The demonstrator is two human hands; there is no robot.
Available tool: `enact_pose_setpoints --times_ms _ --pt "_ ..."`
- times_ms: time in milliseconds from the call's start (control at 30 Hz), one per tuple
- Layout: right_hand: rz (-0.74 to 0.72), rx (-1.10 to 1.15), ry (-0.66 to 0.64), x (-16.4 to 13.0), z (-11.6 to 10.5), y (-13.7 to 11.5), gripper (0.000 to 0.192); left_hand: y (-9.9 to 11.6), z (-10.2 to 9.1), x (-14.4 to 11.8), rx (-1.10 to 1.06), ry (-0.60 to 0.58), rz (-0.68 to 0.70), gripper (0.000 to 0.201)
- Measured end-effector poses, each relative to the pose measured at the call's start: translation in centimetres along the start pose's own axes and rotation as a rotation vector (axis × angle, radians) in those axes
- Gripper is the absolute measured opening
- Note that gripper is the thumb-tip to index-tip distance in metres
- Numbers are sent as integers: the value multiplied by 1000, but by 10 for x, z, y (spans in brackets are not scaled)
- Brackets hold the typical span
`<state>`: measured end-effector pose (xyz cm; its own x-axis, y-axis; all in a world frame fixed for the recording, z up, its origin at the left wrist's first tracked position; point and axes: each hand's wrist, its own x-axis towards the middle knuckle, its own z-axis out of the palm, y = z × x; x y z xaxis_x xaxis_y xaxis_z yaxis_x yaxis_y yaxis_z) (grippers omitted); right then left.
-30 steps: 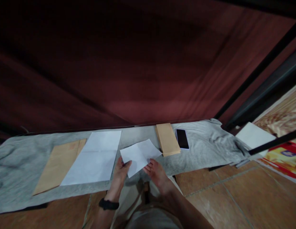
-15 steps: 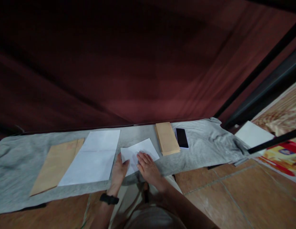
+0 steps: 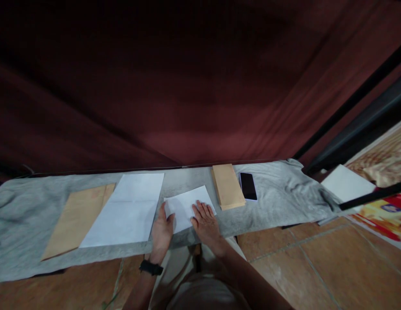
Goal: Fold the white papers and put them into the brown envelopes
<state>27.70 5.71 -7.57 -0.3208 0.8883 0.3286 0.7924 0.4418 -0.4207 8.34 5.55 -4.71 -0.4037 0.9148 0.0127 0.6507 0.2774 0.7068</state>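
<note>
Hands (image 3: 162, 232) (image 3: 205, 223) flat on creased white paper (image 3: 184, 205) over soft grey cloth (image 3: 278, 202).

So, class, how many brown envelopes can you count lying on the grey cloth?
2. One brown envelope lies at the left, partly under the large white sheet. The other, a narrow envelope, lies right of centre beside the phone. More may be hidden under the sheets.

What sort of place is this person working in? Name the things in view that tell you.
Probably a home floor used as a makeshift workspace: a grey cloth spread over terracotta floor tiles, a dark red curtain behind, and a phone lying beside brown envelopes.
</note>
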Motion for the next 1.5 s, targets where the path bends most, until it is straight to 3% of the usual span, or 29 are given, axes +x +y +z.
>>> enact_pose_setpoints --times_ms 133,267,367,467,533,900,1333,1500 --pt "34 -20 -3 -5 -2 9 52 8 -7 -9 183 35 54 54" --pt "44 -26 3 -7 0 11 52 23 5 -22 296 142 270 52" --pt "41 -24 8 -7 2 11 52 32 31 -29 226 39 439 54" --pt "34 -24 13 -7 2 11 52 34 54 -31 189 -86 466 58" --pt "41 -22 20 -8 3 12 52 31 60 -30 193 -95 452 60" --pt "75 -19 35 -14 -2 15 54 -2 25 -24 133 81 369 69" --pt "147 -42 122 -37 -8 26 62 -18 16 -35 159 149 279 63" --pt "142 -59 119 -48 -13 31 65 -8 13 -13 241 92 383 56"
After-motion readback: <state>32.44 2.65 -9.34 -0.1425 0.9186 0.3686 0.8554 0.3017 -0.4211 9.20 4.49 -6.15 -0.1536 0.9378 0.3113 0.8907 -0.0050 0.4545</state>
